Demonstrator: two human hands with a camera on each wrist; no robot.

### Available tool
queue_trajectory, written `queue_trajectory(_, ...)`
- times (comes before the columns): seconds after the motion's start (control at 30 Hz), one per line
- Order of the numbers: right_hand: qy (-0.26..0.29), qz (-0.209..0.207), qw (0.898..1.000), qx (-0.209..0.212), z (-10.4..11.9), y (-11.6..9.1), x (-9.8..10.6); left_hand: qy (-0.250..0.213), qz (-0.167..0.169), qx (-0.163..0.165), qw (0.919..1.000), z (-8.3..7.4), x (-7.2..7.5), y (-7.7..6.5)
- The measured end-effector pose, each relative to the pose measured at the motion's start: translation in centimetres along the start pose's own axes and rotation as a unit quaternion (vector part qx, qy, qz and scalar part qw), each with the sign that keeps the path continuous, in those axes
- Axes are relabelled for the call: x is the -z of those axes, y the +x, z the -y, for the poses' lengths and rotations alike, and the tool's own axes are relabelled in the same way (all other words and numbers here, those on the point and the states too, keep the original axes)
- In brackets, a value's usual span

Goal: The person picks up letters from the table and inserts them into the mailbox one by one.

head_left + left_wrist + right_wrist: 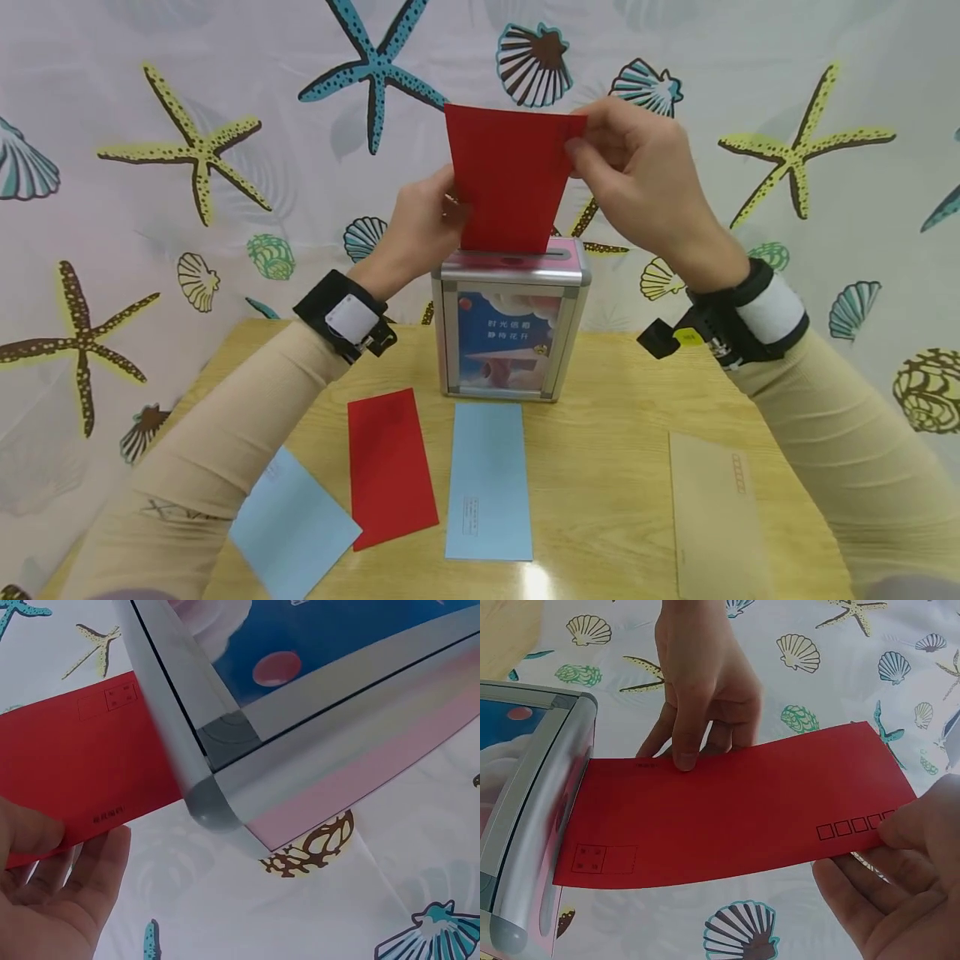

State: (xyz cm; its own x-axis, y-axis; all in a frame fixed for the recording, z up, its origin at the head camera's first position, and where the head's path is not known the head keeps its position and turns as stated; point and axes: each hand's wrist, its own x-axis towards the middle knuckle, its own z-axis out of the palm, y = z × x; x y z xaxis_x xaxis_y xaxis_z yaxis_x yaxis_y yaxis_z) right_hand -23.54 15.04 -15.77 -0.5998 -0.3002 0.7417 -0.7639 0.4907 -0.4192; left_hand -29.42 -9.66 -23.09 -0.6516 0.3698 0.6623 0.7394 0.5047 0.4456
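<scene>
The table point(600, 450) has a blue envelope point(489, 467) (lying flat) before the box point(498, 342).

Worn on the head, one camera looks forward and down over the sleeves point(225, 425), far enough back to take in the bench point(600, 450), the box point(498, 342) and the patterned cloth point(285, 108). The left wrist camera point(381, 337) sits close, its picture turned so the box's top falls below its front, the left hand point(423, 221) at one edge. The right wrist camera point(660, 339), also near, faces both that hand and the right hand point(637, 171); its upper-left patch is probably bench. All three views share the box and red envelope point(510, 175).
</scene>
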Motion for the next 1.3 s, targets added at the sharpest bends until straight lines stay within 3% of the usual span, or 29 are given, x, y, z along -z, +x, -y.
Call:
queue_trajectory(0.2,-0.018,0.010,1.000,-0.006,-0.2,0.2,-0.3,-0.024,0.023,0.023,0.9992,0.3,-0.2,0.1)
queue_trajectory(0.5,-0.031,0.011,0.999,-0.009,-0.7,0.3,-0.3,-0.016,0.040,0.046,0.9980,0.2,-0.4,0.2)
queue_trajectory(0.9,-0.057,0.019,0.998,-0.013,-2.6,-0.1,-1.0,0.024,0.014,0.016,0.9995,-1.0,0.5,1.1)
queue_trajectory(1.3,-0.065,0.042,0.997,-0.025,-4.5,-0.7,-2.0,0.035,-0.006,0.000,0.9994,-1.6,1.1,1.5)
